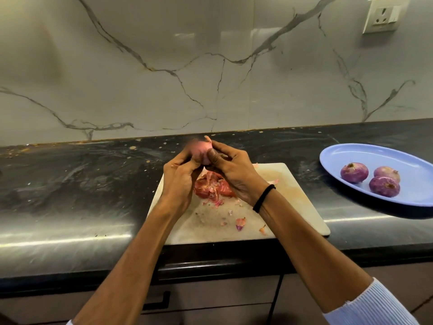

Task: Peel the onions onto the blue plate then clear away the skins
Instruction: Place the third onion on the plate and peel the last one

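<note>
A pink onion [201,151] is held up between both hands above the far edge of the white cutting board [293,202]. My left hand [179,178] grips it from the left and below. My right hand [230,171] holds it from the right, thumb pressed on its front. A heap of reddish onion skins [212,187] lies on the board under the hands, with small scraps [240,222] scattered nearer me. The blue plate [351,153] sits at the right on the counter with three peeled purple onions [354,172] on it.
The black stone counter [82,179] runs left to right, its front edge near me. A marble wall stands behind it, with a power socket [383,16] at the upper right. Cabinet fronts lie below the counter.
</note>
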A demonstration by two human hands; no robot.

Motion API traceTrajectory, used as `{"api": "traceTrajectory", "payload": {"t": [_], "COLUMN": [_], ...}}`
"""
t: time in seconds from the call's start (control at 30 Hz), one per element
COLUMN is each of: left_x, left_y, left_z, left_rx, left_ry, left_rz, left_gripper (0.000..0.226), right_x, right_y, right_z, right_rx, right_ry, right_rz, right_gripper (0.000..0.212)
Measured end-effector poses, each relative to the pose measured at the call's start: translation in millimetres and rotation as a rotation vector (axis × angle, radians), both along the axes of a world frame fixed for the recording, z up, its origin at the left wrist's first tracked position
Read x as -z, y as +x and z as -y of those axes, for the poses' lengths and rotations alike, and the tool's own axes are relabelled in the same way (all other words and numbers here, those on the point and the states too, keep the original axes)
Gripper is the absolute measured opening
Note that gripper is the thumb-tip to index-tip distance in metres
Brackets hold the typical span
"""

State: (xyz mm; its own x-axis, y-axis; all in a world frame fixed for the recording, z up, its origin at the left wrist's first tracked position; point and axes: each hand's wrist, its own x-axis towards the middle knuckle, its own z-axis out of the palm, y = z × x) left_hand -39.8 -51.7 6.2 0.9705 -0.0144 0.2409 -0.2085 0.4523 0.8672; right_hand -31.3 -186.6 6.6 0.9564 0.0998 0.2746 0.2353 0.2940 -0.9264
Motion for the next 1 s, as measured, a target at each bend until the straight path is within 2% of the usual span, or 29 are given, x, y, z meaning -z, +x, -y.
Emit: {"api": "traceTrajectory", "payload": {"t": [0.13,0.27,0.5,0.57,0.67,0.83,1.0], "left_x": [3.0,9.4,13.9,13.7,13.8,12.8,9.1], "left_y": [-3.1,-1.5,1.1,2.1,4.1,1.2,-12.1], "left_z": [1.6,0.5,4.4,3.0,-1.4,-8.4,-8.0], "left_rx": [-0.111,-0.317,-0.482,-0.530,-0.561,-0.602,-0.622], "left_ry": [0.000,0.136,0.298,0.306,0.272,0.356,0.691], "left_rz": [0.035,0.046,0.068,0.060,0.037,0.020,0.024], "left_gripper": [0.041,0.029,0.022,0.021,0.025,0.032,0.024], "right_x": [0.7,3.0,4.2,2.2,-3.8,-9.2,-16.1], "right_y": [0.0,0.6,-3.3,-3.3,-4.5,-8.0,-7.6], "right_z": [-5.1,-12.8,-15.4,-14.8,-10.3,-4.1,7.0], "right_rx": [-0.061,-0.051,-0.032,-0.059,-0.126,-0.137,-0.095], "right_ry": [0.049,0.092,-0.034,-0.025,0.102,0.142,0.323], "right_rz": [-0.035,-0.071,-0.106,-0.137,-0.187,-0.227,-0.319], "right_gripper": [0.040,0.043,0.057,0.051,0.035,0.033,0.039]}}
